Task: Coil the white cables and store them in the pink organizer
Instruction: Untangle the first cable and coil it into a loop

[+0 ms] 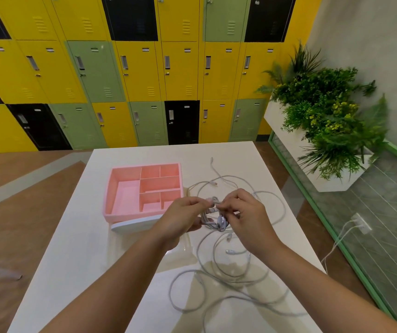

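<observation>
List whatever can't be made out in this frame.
Head view: turns in the coiled bundle; left hand and right hand cover it.
Head view: how many loose cables there are; their loops overlap.
Head view: most of the near-right compartment of the organizer; the left hand hides it.
Head view: what the white flat thing is; the organizer partly covers it.

Yellow, green and black lockers [144,70] line the far wall behind a white tabletop [77,248]. Leafy plants [324,111] fill white planters beside a grey wall [372,32], above brown flooring [24,212].
</observation>
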Available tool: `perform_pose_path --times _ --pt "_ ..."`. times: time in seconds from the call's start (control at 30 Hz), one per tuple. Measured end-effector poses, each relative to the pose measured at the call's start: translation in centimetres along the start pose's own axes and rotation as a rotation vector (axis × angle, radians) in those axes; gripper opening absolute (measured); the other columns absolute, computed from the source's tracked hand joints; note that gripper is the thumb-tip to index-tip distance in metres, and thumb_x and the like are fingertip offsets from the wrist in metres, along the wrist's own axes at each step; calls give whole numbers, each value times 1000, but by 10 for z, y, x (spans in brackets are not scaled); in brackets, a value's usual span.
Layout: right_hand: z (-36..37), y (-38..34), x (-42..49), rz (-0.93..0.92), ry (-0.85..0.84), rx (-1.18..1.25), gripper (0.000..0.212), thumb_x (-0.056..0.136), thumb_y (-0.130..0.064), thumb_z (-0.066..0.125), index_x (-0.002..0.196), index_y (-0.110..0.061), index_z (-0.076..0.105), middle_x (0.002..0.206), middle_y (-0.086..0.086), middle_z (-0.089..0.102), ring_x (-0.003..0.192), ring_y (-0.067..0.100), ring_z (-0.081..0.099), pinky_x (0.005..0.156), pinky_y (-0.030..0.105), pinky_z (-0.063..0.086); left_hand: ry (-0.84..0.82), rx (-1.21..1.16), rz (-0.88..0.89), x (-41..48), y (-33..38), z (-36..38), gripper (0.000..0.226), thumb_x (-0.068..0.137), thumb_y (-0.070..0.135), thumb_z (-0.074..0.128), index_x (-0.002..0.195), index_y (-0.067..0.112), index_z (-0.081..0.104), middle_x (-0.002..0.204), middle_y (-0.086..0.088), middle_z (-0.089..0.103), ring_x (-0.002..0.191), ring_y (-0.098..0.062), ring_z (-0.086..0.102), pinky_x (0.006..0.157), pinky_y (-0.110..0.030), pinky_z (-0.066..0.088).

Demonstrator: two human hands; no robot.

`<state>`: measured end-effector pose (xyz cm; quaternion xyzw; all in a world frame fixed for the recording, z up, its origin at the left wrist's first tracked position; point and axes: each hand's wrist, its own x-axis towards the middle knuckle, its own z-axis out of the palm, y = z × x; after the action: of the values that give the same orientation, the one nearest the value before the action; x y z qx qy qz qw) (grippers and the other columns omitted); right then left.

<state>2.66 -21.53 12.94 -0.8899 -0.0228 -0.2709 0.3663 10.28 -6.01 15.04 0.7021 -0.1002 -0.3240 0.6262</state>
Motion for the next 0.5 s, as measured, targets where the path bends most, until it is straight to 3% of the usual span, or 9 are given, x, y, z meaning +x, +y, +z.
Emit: perform_pose_path --times 0.07,0.17,0.27,0.4,0.5 --pt "-1 1 1 -5 -12 -21 13 81 6 69 84 -7 71 87 -1 57 79 8 59 67 21 52 -23 34 36 -1 0 -1 18 87 17 69 98 3 70 72 -6 59 63 -15 50 63 -26 41" --pt "-1 -3 -1 28 -51 6 14 80 7 67 82 -7 70 88 -3 56 79 10 59 66 24 55 13 153 99 -1 -3 -3 12 84 8 70 94 3 69 70 -4 62 60 -12 56 59 -25 45" --pt "1 -9 -2 61 -85 65 15 81 7 65 82 -8 70 89 -3 55 78 10 59 66 21 54 80 249 159 2 -8 -5 7 82 5 68 87 8 69 77 -10 65 69 -18 61 70 -40 54" --pt "4 -13 -1 196 -48 97 18 85 0 64 84 -17 61 90 -5 53 72 10 59 65 22 52 110 334 243 -1 -8 -3 8 84 19 70 92 22 70 84 3 68 78 -16 65 74 -35 55" --pt "3 -15 -2 361 -68 160 21 89 -11 62 96 -23 46 84 0 56 62 13 55 55 22 46 122 415 333 -3 -6 0 26 84 20 71 108 29 70 92 13 67 87 -13 66 80 -38 58"
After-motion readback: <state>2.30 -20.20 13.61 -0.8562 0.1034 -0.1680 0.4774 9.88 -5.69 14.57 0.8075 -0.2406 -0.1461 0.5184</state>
